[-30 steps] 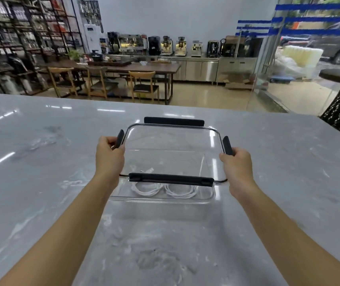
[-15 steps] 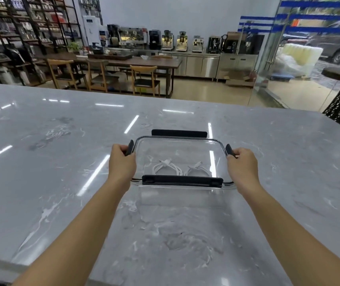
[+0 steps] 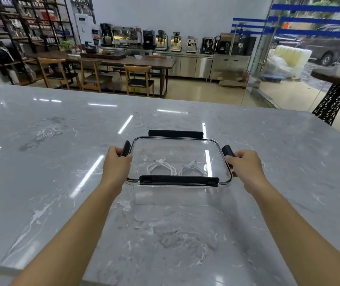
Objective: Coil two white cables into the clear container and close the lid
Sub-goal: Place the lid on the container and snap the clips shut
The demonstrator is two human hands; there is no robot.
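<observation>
A clear container stands on the grey marble table, with a clear lid lying flat on top. The lid has black clip flaps on all sides. Two coiled white cables, one on the left and one on the right, lie side by side inside, seen through the lid. My left hand grips the black left clip. My right hand grips the black right clip. The near clip and far clip are untouched.
The table stretches wide on both sides of the container; its near edge runs along the bottom left. Beyond the far edge are wooden chairs, a long dark table, a counter with coffee machines, shelves at left and a glass wall at right.
The lid came down from a raised position onto the container. Both hands stayed on the side clips; the view shifted so the container sits farther from me.
</observation>
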